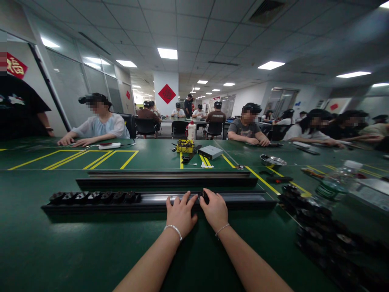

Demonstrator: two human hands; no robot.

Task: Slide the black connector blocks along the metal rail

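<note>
A long black rail (243,198) with a shiny metal channel lies across the green table in front of me. Several black socket modules (94,197) sit in a row at its left end. My left hand (180,213) rests on the rail's middle with fingers spread flat on the channel. My right hand (214,209) is right beside it, fingers curled on a small black module (205,197) at the rail. A second, empty black rail (167,178) lies parallel just behind.
A heap of loose black modules (322,227) lies at the right, with a plastic water bottle (334,184) and a metal dish (272,160) behind it. A yellow tool (185,146) and a grey box (210,152) sit mid-table. Other people sit at the far side.
</note>
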